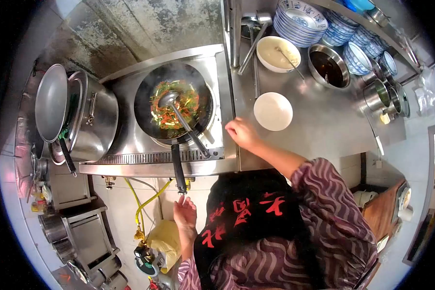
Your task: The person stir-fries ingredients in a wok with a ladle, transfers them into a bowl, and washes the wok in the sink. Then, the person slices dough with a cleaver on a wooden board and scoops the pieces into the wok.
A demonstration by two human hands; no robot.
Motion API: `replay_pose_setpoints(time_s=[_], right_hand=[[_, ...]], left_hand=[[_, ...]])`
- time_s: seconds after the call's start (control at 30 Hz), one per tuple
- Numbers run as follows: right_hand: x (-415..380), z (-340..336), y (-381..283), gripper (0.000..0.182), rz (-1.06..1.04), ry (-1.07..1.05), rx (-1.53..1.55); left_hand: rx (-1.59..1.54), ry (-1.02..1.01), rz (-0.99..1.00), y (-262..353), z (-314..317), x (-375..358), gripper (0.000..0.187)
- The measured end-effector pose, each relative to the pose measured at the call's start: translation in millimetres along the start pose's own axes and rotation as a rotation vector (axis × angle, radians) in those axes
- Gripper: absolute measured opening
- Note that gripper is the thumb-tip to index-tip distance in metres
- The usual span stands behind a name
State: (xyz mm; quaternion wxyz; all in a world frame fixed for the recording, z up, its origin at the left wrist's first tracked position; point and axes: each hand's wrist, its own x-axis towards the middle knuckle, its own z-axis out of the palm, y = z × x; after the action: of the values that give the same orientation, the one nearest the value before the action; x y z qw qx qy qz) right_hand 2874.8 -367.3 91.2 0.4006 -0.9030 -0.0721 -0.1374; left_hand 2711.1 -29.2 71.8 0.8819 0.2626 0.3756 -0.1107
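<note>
A black wok (145,116) sits on the stove with chopped red, green and pale vegetables (171,118) in it. A metal ladle (183,118) rests in the wok, its handle over the near right rim. Just below the end of the wok's black handle (178,166) is my left hand (185,212), palm up with its fingers spread, holding nothing. My right hand (241,133) is closed above the seam between stove and counter, left of a white bowl (273,111); whether its curled fingers hold anything is hidden.
Left of the wok stand a large steel pot (99,113) and a grey pan (51,104). Along the back counter are a bowl of pale paste (270,53), a steel bowl of dark liquid (328,65) and stacked blue-and-white bowls (299,21). A gas hose (147,200) hangs below the stove.
</note>
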Motion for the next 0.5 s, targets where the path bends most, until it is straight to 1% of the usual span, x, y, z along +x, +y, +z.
replay_pose_setpoints(time_s=[0.07, 0.1, 0.23, 0.33, 0.37, 0.4, 0.47, 0.5], right_hand=[[25.3, 14.0, 5.3, 0.010, 0.066, -0.093, -0.184], [33.3, 20.5, 9.7, 0.010, 0.098, -0.142, -0.279], [50.0, 50.1, 24.2, 0.011, 0.017, -0.270, -0.494], [55.4, 66.6, 31.6, 0.012, -0.028, -0.292, -0.591], [57.2, 76.5, 37.0, 0.013, -0.053, -0.290, -0.634], [58.5, 82.0, 42.2, 0.013, -0.070, -0.289, -0.681], [61.5, 83.1, 36.9, 0.014, -0.001, -0.277, -0.714], [60.5, 78.5, 30.3, 0.012, 0.028, -0.217, -0.632]], left_hand=[[-0.040, -0.029, -0.034, 2.2, -27.8, 1.6, 0.037], [-0.019, 0.031, -0.022, 4.8, -33.9, 0.7, 0.036], [-0.009, 0.125, 0.025, 18.6, -63.1, -4.4, 0.034], [-0.024, 0.084, 0.046, 26.4, -88.9, -6.1, 0.033], [-0.019, 0.117, 0.073, 27.2, -94.4, -5.1, 0.031], [-0.031, 0.119, 0.033, 31.2, -94.9, -7.7, 0.031], [-0.020, 0.095, 0.010, 34.5, -101.3, -2.6, 0.032], [0.049, 0.178, 0.011, 35.9, -94.8, -1.9, 0.032]])
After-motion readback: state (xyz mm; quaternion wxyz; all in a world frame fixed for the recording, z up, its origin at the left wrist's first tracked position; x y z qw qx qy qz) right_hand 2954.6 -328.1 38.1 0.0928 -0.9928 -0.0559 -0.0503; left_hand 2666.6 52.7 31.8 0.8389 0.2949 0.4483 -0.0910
